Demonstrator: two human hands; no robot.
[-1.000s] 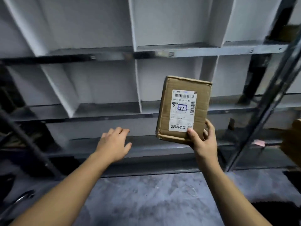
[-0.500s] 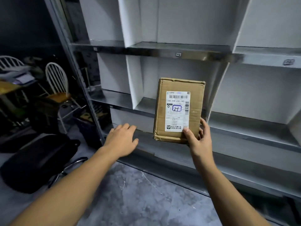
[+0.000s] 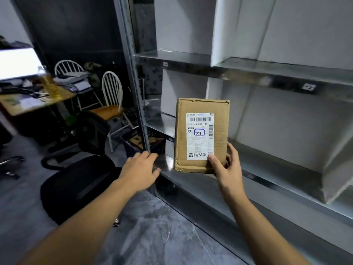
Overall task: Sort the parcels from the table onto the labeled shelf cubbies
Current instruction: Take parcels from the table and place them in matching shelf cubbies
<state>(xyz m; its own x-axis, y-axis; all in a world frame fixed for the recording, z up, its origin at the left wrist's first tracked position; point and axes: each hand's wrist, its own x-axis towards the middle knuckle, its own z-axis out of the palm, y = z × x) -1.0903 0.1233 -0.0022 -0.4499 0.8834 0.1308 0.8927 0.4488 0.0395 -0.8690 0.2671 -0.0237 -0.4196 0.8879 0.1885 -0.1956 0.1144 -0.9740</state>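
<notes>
Cardboard parcel point(image 3: 202, 134): rigid, likely light. Right hand point(image 3: 228, 169) pinches lower corner, thumb on label; left hand point(image 3: 140, 170) empty, fingers relaxed.

So the parcel point(image 3: 219, 134) is a flat brown cardboard box, standing upright. Its white shipping label point(image 3: 200, 136) faces the camera, with a barcode and a handwritten 21 boxed in blue. The right hand point(image 3: 227, 169) pinches its lower right corner, thumb on the label. It's up in the air, just in front of the metal shelf point(image 3: 267, 71) with white-walled cubbies point(image 3: 286, 127).
</notes>
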